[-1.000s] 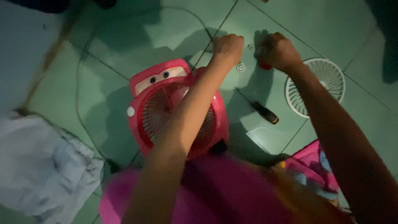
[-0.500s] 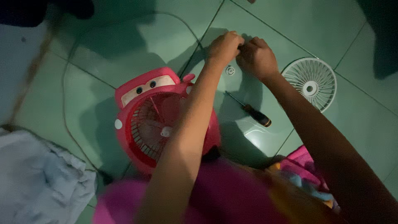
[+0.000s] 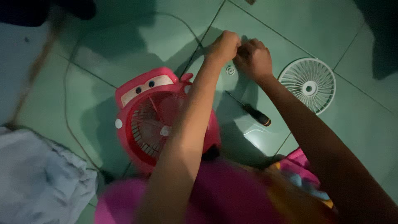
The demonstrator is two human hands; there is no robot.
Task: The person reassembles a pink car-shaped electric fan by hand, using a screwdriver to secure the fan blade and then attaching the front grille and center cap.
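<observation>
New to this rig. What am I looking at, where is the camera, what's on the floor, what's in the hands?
There is no machine here: a person works with two bare hands, and the one camera sits on their head, looking down over their arms and pink clothing to a green tiled floor.

The left hand and the right hand are brought close together above the floor, fingers curled as if pinching something small. What they hold, if anything, is too dim and small to tell.

On the floor: a pink table fan with cartoon eyes on its top and its blades showing through the ribs, partly hidden by the left forearm. To the right lies a white round fan grille, apart from the fan. Between them lie a screwdriver with a dark handle and a small round white part. A pale cloth is at lower left, and a thin cord runs across the tiles.
</observation>
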